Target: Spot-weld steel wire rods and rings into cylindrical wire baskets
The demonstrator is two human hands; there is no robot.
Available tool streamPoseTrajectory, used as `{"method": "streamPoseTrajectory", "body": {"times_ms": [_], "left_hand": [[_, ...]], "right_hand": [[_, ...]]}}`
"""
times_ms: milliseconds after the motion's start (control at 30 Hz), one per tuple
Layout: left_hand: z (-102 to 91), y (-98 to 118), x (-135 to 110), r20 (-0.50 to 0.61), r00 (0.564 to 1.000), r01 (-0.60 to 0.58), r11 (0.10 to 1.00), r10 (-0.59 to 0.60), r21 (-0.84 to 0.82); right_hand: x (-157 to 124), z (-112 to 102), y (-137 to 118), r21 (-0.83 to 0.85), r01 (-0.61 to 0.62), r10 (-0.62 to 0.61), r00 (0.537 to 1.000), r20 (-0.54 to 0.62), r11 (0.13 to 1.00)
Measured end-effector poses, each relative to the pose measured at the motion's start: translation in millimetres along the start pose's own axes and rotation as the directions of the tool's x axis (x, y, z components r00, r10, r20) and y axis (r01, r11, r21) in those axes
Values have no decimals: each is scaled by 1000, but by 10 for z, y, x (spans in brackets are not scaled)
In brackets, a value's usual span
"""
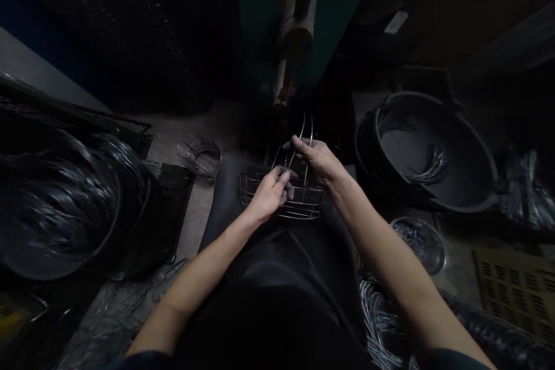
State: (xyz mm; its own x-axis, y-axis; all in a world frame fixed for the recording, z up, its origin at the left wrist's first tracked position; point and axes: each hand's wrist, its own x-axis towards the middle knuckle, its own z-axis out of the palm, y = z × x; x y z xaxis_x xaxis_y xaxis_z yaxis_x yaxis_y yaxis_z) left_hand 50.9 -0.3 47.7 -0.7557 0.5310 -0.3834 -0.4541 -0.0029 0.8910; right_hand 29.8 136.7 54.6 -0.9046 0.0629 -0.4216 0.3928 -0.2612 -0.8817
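A small wire basket [300,217] rests on the dark apron over my lap, under both hands. My left hand [271,192] is closed with its fingers pinched on a thin bent wire above the basket. Beside it, my right hand [318,160] grips the bent wire [311,127], a narrow loop that sticks up past the thumb. The lower ends of the wire drop behind my fingers toward the basket. Whether they touch the basket's rim, I cannot tell. In front of my hands stands the dark shaft of a machine [299,17].
Left, a large tub [65,260] holds many curved wires, with a wire ring [202,156] on the floor nearby. Right, a wide black basin [468,150] holds some curved wires. Below it are a clear bowl [437,251] of small metal pieces, a wire bundle [381,324] and a yellowish crate [515,283].
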Motion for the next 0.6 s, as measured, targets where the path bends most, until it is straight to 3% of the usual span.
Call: {"method": "streamPoseTrajectory", "body": {"times_ms": [67,167,233,300,367,500,600], "left_hand": [[-50,40,-44,5,1000,4,998,-4,63],[-236,107,-158,-14,995,-83,918,96,387],[-444,81,-255,-6,960,-210,738,279,641],[-675,-29,-314,83,902,-315,516,423,797],[-870,-195,-288,217,876,-395,381,431,836],[-1044,-484,-50,365,827,-519,330,427,788],[-1071,-567,120,428,787,-571,264,443,777]], "right_hand": [[-8,29,17,-4,-45,45,996,75,999],[-13,33,53,30,-87,82,987,136,996],[18,3,72,50,-84,79,993,92,995],[73,-25,83,48,-90,88,995,43,995],[131,-27,85,36,-89,89,996,4,995],[202,39,74,26,-31,32,998,-45,999],[223,78,88,45,6,-3,998,-67,999]]}}
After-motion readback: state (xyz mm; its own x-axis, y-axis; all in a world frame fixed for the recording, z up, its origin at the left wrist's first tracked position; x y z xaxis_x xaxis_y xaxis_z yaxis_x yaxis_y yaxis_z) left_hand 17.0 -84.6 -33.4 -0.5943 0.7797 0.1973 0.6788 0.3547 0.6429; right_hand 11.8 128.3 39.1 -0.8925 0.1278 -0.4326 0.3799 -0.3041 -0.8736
